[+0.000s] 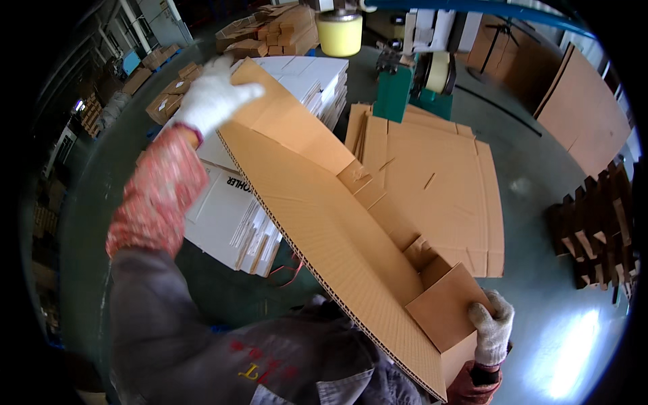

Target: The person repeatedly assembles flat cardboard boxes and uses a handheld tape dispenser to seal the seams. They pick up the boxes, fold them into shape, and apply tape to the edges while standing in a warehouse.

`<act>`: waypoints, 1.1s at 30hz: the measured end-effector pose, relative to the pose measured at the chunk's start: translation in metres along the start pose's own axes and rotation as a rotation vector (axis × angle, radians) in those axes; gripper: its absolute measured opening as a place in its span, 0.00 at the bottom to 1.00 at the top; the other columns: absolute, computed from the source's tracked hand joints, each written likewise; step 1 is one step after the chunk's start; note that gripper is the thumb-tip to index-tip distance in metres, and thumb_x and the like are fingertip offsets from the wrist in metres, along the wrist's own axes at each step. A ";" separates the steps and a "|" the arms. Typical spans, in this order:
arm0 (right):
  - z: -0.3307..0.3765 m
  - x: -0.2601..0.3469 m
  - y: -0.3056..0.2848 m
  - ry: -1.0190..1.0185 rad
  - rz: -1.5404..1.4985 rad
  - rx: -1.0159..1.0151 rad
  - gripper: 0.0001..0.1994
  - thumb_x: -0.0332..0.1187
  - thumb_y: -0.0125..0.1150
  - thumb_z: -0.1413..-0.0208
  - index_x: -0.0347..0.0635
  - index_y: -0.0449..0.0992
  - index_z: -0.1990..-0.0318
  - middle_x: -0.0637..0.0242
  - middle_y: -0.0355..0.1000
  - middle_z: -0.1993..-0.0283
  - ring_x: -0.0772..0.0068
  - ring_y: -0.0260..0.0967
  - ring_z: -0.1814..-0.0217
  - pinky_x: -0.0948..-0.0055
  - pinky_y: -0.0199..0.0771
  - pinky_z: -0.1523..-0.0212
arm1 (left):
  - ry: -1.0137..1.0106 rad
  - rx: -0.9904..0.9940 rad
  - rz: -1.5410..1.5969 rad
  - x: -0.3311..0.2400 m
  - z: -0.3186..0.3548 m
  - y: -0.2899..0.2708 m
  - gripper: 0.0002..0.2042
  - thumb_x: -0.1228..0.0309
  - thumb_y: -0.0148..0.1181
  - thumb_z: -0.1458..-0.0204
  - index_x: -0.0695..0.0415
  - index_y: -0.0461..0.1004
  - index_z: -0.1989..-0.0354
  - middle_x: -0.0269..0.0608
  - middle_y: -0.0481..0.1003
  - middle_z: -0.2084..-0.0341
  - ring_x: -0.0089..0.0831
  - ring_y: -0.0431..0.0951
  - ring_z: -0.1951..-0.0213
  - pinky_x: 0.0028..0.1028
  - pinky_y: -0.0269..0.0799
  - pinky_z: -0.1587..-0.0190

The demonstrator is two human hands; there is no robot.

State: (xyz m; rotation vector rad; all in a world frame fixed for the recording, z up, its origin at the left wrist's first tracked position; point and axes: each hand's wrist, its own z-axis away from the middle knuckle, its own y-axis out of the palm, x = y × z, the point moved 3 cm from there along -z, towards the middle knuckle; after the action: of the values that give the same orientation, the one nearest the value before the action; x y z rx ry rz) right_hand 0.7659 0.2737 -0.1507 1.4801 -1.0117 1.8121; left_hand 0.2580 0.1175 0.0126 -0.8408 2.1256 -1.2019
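White-gloved L hand (pixel 214 100): thumb spread, hold unclear
White-gloved R hand (pixel 493 325): curled on open brown cardbd box (pixel 341 226), btwn hands

Left hand (pixel 214 96) at brown carton's (pixel 337 219) far end; right hand (pixel 493 326) grips near end.

Single head-mounted fisheye view: looks down and forward from above, close behind the left hand (pixel 212 98) and right hand (pixel 493 327). Field extends past both to the floor (pixel 523 209).
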 end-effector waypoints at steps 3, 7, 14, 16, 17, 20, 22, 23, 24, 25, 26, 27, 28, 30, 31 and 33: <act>0.002 0.002 0.019 0.031 0.058 -0.072 0.12 0.30 0.62 0.52 0.30 0.77 0.64 0.72 0.70 0.68 0.80 0.65 0.65 0.76 0.67 0.63 | 0.149 0.325 -0.164 0.006 -0.017 0.022 0.19 0.58 0.59 0.50 0.62 0.78 0.59 0.52 0.80 0.64 0.49 0.80 0.60 0.42 0.74 0.52; 0.001 0.005 0.034 0.044 0.070 -0.132 0.09 0.26 0.63 0.55 0.29 0.76 0.67 0.66 0.71 0.66 0.76 0.66 0.63 0.74 0.67 0.62 | 0.746 0.397 -0.605 -0.043 0.007 0.075 0.23 0.49 0.53 0.48 0.58 0.79 0.79 0.48 0.75 0.85 0.48 0.78 0.78 0.45 0.74 0.71; 0.010 0.014 0.037 0.078 0.083 -0.191 0.10 0.27 0.64 0.57 0.29 0.75 0.68 0.65 0.71 0.68 0.75 0.67 0.66 0.74 0.67 0.64 | 1.448 1.285 0.067 -0.040 0.053 0.032 0.43 0.47 0.68 0.58 0.60 0.61 0.36 0.60 0.68 0.45 0.51 0.70 0.43 0.47 0.70 0.45; 0.008 0.020 0.039 -0.019 0.166 -0.182 0.10 0.29 0.64 0.57 0.30 0.75 0.69 0.63 0.71 0.69 0.72 0.67 0.65 0.71 0.68 0.63 | 1.482 1.313 -0.406 -0.038 0.076 0.029 0.43 0.52 0.67 0.57 0.57 0.57 0.32 0.55 0.68 0.43 0.50 0.70 0.42 0.44 0.69 0.43; 0.003 0.021 0.042 -0.094 0.201 -0.175 0.10 0.29 0.65 0.56 0.30 0.75 0.68 0.63 0.70 0.69 0.71 0.68 0.65 0.70 0.69 0.62 | 1.444 1.418 -0.425 -0.045 0.071 0.036 0.42 0.54 0.66 0.56 0.56 0.56 0.32 0.54 0.68 0.42 0.50 0.71 0.42 0.43 0.70 0.43; -0.009 0.019 0.031 -0.053 0.223 -0.153 0.11 0.31 0.65 0.53 0.31 0.75 0.66 0.60 0.72 0.66 0.67 0.68 0.62 0.68 0.69 0.58 | 1.447 1.638 -0.422 -0.077 0.040 0.054 0.38 0.60 0.63 0.54 0.55 0.58 0.32 0.49 0.69 0.40 0.46 0.72 0.43 0.38 0.71 0.44; -0.013 0.025 0.021 0.018 0.132 -0.178 0.11 0.34 0.63 0.47 0.34 0.76 0.63 0.60 0.74 0.63 0.67 0.69 0.60 0.68 0.70 0.55 | 1.588 1.648 -0.212 -0.094 0.010 0.073 0.35 0.63 0.63 0.53 0.56 0.62 0.34 0.45 0.69 0.39 0.42 0.74 0.44 0.36 0.72 0.45; -0.008 -0.001 0.010 -0.069 0.031 -0.278 0.14 0.38 0.61 0.45 0.34 0.77 0.61 0.61 0.75 0.62 0.69 0.69 0.59 0.67 0.69 0.54 | 1.494 1.726 -0.077 -0.103 0.001 0.086 0.30 0.66 0.64 0.54 0.59 0.68 0.39 0.46 0.73 0.43 0.38 0.76 0.47 0.35 0.73 0.48; -0.012 -0.010 0.000 -0.006 -0.168 -0.232 0.18 0.43 0.59 0.43 0.34 0.77 0.58 0.62 0.75 0.60 0.70 0.70 0.57 0.67 0.69 0.51 | 1.388 1.792 0.051 -0.117 -0.009 0.098 0.26 0.69 0.65 0.55 0.61 0.73 0.44 0.47 0.76 0.47 0.34 0.78 0.50 0.33 0.75 0.51; -0.020 -0.022 -0.009 0.064 -0.370 -0.178 0.22 0.47 0.57 0.41 0.34 0.78 0.56 0.64 0.76 0.59 0.71 0.70 0.55 0.67 0.68 0.49 | 0.993 1.823 0.021 -0.129 -0.020 0.107 0.23 0.71 0.66 0.56 0.63 0.76 0.49 0.47 0.79 0.52 0.32 0.79 0.54 0.31 0.75 0.54; -0.024 -0.013 -0.008 0.025 -0.282 -0.096 0.25 0.51 0.58 0.43 0.33 0.78 0.55 0.64 0.76 0.58 0.71 0.70 0.54 0.68 0.68 0.48 | 0.586 1.810 -0.006 -0.132 -0.027 0.109 0.19 0.73 0.67 0.58 0.65 0.79 0.54 0.47 0.81 0.57 0.29 0.80 0.57 0.29 0.76 0.56; -0.027 -0.003 -0.006 -0.014 -0.197 -0.030 0.28 0.54 0.59 0.45 0.32 0.77 0.55 0.63 0.76 0.58 0.70 0.71 0.54 0.69 0.68 0.48 | 0.635 1.658 -0.015 -0.141 -0.027 0.113 0.19 0.73 0.68 0.60 0.66 0.80 0.57 0.46 0.82 0.62 0.28 0.81 0.61 0.27 0.76 0.57; -0.031 0.004 -0.003 -0.022 -0.018 0.019 0.29 0.54 0.61 0.47 0.32 0.77 0.55 0.63 0.77 0.58 0.70 0.71 0.53 0.69 0.69 0.48 | 0.678 1.503 -0.021 -0.148 -0.024 0.118 0.18 0.73 0.69 0.61 0.68 0.80 0.59 0.45 0.82 0.67 0.28 0.81 0.65 0.26 0.75 0.58; -0.022 0.021 0.011 0.031 0.308 -0.022 0.24 0.44 0.71 0.54 0.32 0.77 0.55 0.64 0.77 0.60 0.71 0.72 0.55 0.69 0.72 0.53 | 0.932 1.296 0.051 -0.147 -0.030 0.124 0.21 0.71 0.72 0.67 0.66 0.79 0.62 0.45 0.80 0.68 0.33 0.78 0.65 0.31 0.74 0.59; -0.022 0.023 0.010 0.110 0.268 -0.041 0.23 0.42 0.70 0.53 0.31 0.77 0.56 0.64 0.77 0.60 0.71 0.72 0.56 0.70 0.72 0.54 | 1.018 1.034 0.166 -0.144 -0.036 0.120 0.21 0.69 0.72 0.67 0.64 0.78 0.61 0.46 0.79 0.66 0.35 0.78 0.64 0.32 0.73 0.57; -0.020 0.023 0.008 0.172 0.200 -0.062 0.21 0.40 0.70 0.53 0.31 0.78 0.57 0.64 0.76 0.60 0.72 0.71 0.58 0.70 0.72 0.55 | 1.251 0.491 0.157 -0.117 -0.062 0.124 0.26 0.65 0.72 0.68 0.61 0.74 0.57 0.48 0.77 0.60 0.40 0.77 0.57 0.35 0.71 0.52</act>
State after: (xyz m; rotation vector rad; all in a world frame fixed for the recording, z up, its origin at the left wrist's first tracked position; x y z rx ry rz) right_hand 0.7440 0.2860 -0.1315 1.1989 -1.1506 1.9897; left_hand 0.2590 0.2880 -0.0506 0.4670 2.4106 -2.3821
